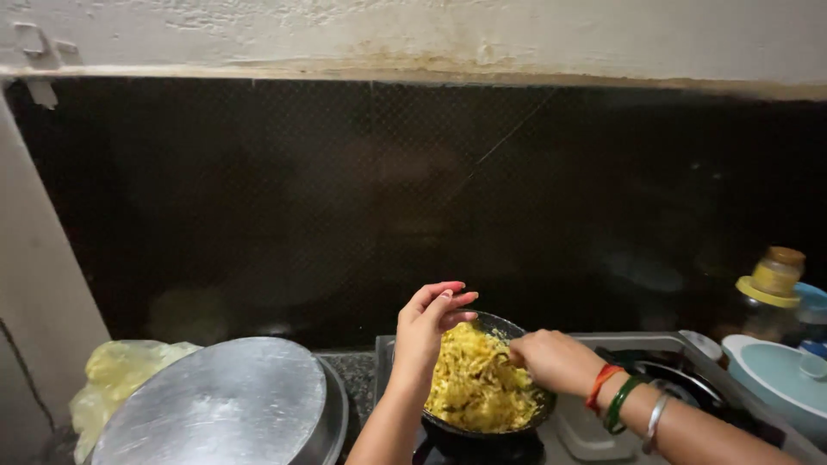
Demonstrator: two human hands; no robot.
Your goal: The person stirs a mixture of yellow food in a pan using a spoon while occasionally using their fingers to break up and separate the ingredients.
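Clearly, we were working over a small black pan (pixel 525 412) heaped with yellow shredded food (pixel 476 383), which sat on the near burner of a gas stove (pixel 594 430) at the bottom middle of the view. Our left hand (pixel 428 325) hovered at the pan's left rim, its fingers loosely spread and curled with nothing held between them, the thumb and forefinger close together as though pinching a few shreds or a little seasoning; we could not tell whether anything lay in that pinch. Our right hand (pixel 551 360), bangles (pixel 622 400) on its wrist, was closed over the right side of the heap, and whether it gripped a utensil there we could not tell either.

To our left a large steel pot with a flat steel lid (pixel 215 405) stood just beside the stove, with a crumpled yellow plastic bag (pixel 121 375) behind it. On the right were a pale blue lidded pot (pixel 775 379) and a jar with a yellow cap (pixel 771 288).

As we judged it, doing this well meant keeping the fingers above the heap rather than on the hot rim, and working gently, since the pan was piled close to spilling over.
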